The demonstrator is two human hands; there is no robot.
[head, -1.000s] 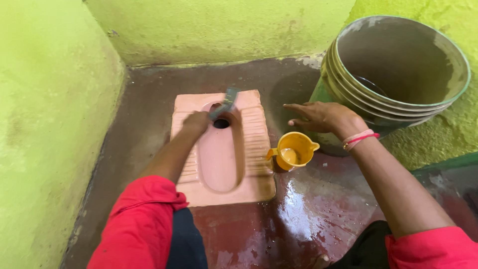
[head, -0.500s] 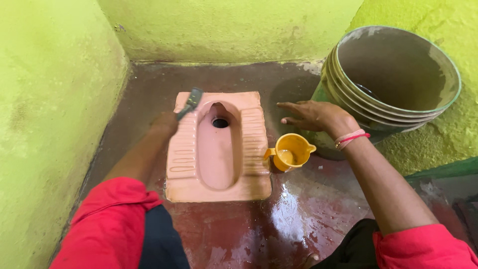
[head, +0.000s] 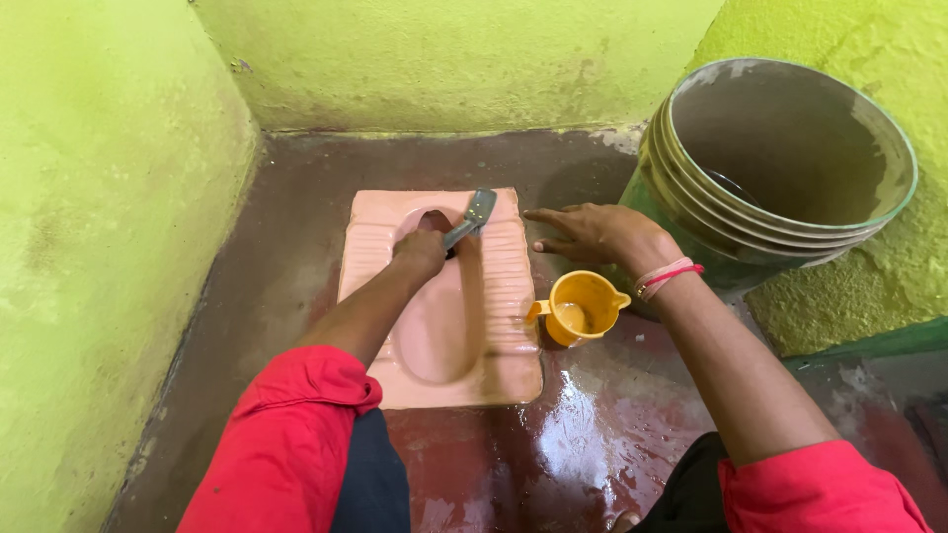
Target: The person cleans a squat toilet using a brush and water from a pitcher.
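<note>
A pink squat toilet pan [head: 504,296] is set in the dark wet floor. My left hand [head: 420,252] grips the handle of a grey brush [head: 474,215], whose head lies at the pan's far right side, above the drain hole. My right hand [head: 588,234] hovers with fingers spread just right of the pan's far corner, holding nothing. A yellow plastic jug [head: 583,306] stands on the floor under my right wrist, close to the pan's right edge.
A large green bucket [head: 780,178] with a little water stands at the right, against the wall. Bright green walls [head: 109,257] close in on the left, back and right. The red-brown floor [head: 612,434] near me is wet and shiny.
My left hand swung the brush from the pan's far left corner across to the far right side. My right hand shifted slightly left. The jug and bucket stayed put.
</note>
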